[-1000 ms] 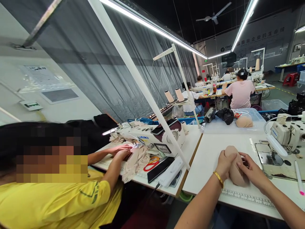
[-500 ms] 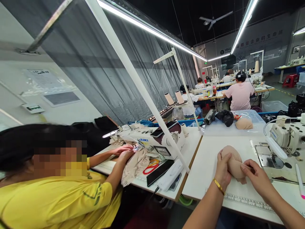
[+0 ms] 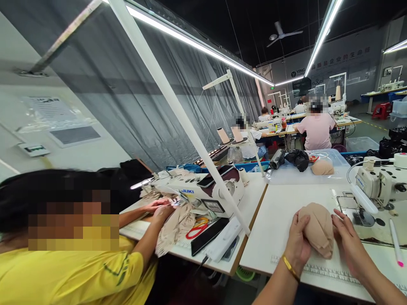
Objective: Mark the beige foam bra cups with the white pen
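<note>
A beige bra cup (image 3: 318, 226), rounded and with overlapping fabric folds on its face, is held above the white table. My left hand (image 3: 298, 239), with a gold bracelet at the wrist, is closed on the cup's left side, thumb on top and the other fingers beneath. At the cup's right edge is my right hand (image 3: 348, 241), its fingers stretched out and apart; whether its fingertips touch the fabric I cannot tell. The underside of the cup is hidden.
A sewing machine (image 3: 380, 186) stands right, with a pink-tipped white pen (image 3: 396, 243) before it. Behind is a clear plastic bin lid (image 3: 282, 176) bearing another beige cup (image 3: 322, 167). At left, a co-worker in yellow (image 3: 95, 271) sews beside red scissors (image 3: 197, 228).
My right hand has let go of the cup's lower edge and opened beside it. The cup has turned, showing more folded fabric, and sits slightly lower. The camera view has shifted slightly.
</note>
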### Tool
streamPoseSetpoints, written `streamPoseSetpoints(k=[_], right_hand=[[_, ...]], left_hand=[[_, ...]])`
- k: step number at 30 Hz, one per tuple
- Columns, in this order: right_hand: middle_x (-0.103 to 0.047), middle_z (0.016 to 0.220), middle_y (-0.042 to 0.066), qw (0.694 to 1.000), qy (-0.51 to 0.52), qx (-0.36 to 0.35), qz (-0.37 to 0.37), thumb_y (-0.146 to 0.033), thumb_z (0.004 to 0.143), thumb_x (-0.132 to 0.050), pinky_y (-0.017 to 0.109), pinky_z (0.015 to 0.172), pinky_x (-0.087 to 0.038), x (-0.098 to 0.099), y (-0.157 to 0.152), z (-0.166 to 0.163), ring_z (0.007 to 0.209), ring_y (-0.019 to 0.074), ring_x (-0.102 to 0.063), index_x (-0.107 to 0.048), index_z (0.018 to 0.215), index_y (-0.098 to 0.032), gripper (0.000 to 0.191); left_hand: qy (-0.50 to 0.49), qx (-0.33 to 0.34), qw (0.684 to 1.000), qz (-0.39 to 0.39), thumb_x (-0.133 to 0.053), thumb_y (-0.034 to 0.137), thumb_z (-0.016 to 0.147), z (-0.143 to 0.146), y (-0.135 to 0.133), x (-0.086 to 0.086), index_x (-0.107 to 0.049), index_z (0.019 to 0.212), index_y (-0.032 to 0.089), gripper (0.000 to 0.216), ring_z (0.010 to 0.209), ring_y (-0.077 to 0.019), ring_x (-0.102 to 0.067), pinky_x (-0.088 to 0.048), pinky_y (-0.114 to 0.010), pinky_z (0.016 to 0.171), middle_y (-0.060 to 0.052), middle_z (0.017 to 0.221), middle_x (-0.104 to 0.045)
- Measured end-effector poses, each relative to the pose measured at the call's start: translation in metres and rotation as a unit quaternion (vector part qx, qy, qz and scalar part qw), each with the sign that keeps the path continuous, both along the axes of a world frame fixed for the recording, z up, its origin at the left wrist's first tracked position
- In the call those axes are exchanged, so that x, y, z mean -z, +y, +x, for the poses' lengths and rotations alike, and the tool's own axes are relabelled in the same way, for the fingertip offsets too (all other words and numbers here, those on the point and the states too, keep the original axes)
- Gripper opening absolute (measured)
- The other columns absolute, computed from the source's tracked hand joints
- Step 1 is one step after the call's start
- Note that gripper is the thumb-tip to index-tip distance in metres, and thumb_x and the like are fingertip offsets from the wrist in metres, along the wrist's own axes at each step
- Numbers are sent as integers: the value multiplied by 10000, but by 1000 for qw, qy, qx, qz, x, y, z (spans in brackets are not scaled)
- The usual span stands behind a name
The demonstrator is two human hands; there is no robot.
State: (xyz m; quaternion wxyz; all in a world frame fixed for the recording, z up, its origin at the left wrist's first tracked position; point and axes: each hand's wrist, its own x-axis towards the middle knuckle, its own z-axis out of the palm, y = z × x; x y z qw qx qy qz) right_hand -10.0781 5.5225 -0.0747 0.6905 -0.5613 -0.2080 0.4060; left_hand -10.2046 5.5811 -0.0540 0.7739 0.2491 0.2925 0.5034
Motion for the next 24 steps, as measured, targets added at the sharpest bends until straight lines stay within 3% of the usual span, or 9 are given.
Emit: streamPoseSetpoints(k=[3,7,10,13,16,18,21,24], right_hand=[[-772,1386,70,990,117,-73,-8,-810,824,-771,493,936,-670,-16,-32,-1,1225,364,-739,-638,1487,-342,822],[-708,1541,6,961,254,-94,-56,-664,792,-891,407,983,-676,-19,-100,-6,1443,365,-626,-707,1417,-390,706],[-697,1560,12,948,277,-128,-91,-601,821,-900,357,1088,-617,-10,-152,-9,1537,328,-542,-755,1294,-347,556],[-717,1522,36,942,277,-138,-128,-626,861,-853,369,1123,-583,-8,-187,-11,1498,328,-576,-766,1271,-324,516],[-729,1489,59,944,254,-139,-161,-688,866,-810,404,1080,-592,-15,-200,-11,1444,353,-606,-768,1296,-324,565],[-724,1490,74,948,232,-139,-164,-716,856,-801,418,1065,-593,-18,-202,-11,1443,364,-596,-773,1299,-324,592],[-684,1549,86,963,204,-128,-123,-708,862,-788,448,1107,-578,-14,-203,-12,1480,375,-565,-782,1292,-327,574],[-624,1632,73,971,195,-113,-85,-663,894,-767,489,1159,-553,-5,-206,-14,1533,378,-523,-782,1291,-347,508]], left_hand=[[-19,101,995,-13,-1019,386,650,-14,-37,-7,-754,1150,177,603,1197,-313,-708,-538,-429,1115,-133,1220,-776],[-35,212,975,-60,-993,377,704,-39,-100,-2,-758,1208,199,584,1292,-344,-686,-463,-451,1183,-135,1328,-761],[-24,265,957,-117,-999,423,704,-55,-135,2,-781,1205,220,583,1297,-330,-674,-454,-424,1157,-112,1321,-763],[-7,306,938,-162,-932,507,790,-64,-152,3,-806,1252,209,564,1309,-310,-644,-450,-381,1131,-112,1340,-758],[1,323,930,-178,-946,384,772,-68,-159,5,-782,1356,197,634,1292,-309,-649,-445,-371,1116,-131,1393,-744],[4,300,934,-193,-966,303,729,-67,-165,9,-758,1402,229,709,1276,-309,-664,-445,-380,1116,-126,1400,-747],[2,251,946,-206,-952,347,739,-64,-173,14,-778,1359,217,657,1322,-341,-646,-442,-398,1153,-133,1392,-750],[-19,265,942,-206,-882,453,815,-63,-179,16,-805,1296,148,575,1372,-388,-616,-443,-425,1188,-173,1376,-751]])
